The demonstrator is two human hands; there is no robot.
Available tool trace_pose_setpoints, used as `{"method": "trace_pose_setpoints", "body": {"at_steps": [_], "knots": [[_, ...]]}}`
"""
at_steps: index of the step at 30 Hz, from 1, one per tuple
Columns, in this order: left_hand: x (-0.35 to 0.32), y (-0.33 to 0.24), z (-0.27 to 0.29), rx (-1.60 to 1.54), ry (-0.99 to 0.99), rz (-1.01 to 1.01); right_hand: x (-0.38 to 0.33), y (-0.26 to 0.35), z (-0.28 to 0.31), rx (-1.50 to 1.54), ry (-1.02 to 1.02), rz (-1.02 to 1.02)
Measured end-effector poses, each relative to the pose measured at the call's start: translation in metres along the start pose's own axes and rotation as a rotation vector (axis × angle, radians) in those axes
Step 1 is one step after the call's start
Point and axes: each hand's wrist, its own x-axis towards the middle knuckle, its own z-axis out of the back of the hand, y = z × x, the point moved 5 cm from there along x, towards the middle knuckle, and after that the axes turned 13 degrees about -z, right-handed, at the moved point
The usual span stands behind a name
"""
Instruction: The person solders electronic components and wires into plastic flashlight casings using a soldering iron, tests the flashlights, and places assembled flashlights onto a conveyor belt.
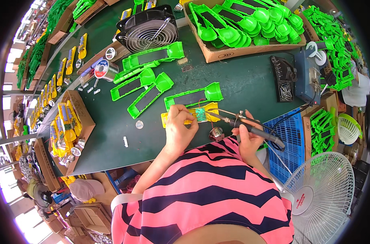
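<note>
the soldering iron (263, 135) grasped by the right hand (250, 142) should be steadied beside the circuit board (200, 114); the left hand (179, 130)'s hold cannot be told.

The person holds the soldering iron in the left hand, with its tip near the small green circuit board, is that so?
Not quite: the head view shows the soldering iron in the right hand, not the left hand. Its tip is indeed near the small green circuit board.
</note>
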Motion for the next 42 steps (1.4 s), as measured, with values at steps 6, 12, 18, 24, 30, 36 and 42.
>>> {"method": "trace_pose_setpoints", "body": {"at_steps": [6, 12, 18, 24, 30, 36, 42], "knots": [[0.001, -0.002, 0.000, 0.010, 0.018, -0.028, -0.002, 0.006, 0.000, -0.105, 0.010, 0.165], [0.003, -0.002, 0.000, -0.044, 0.035, 0.032, -0.004, 0.001, -0.001, -0.110, 0.038, 0.129], [-0.027, -0.001, 0.042, 0.218, -0.052, -0.435, -0.005, 0.005, -0.001, -0.106, 0.060, 0.133], [-0.040, -0.008, 0.035, 0.468, 0.231, -0.712, -0.004, 0.003, -0.001, -0.086, 0.081, 0.136], [-0.020, -0.014, 0.006, 0.057, 0.004, -0.496, -0.002, 0.005, -0.002, -0.230, 0.063, 0.189], [0.003, -0.041, 0.020, 0.386, 0.022, -0.565, -0.003, 0.007, 0.000, -0.148, 0.019, 0.133], [-0.011, -0.019, 0.041, 0.305, 0.244, -0.363, 0.000, 0.006, 0.004, -0.200, 0.041, 0.181]]}}
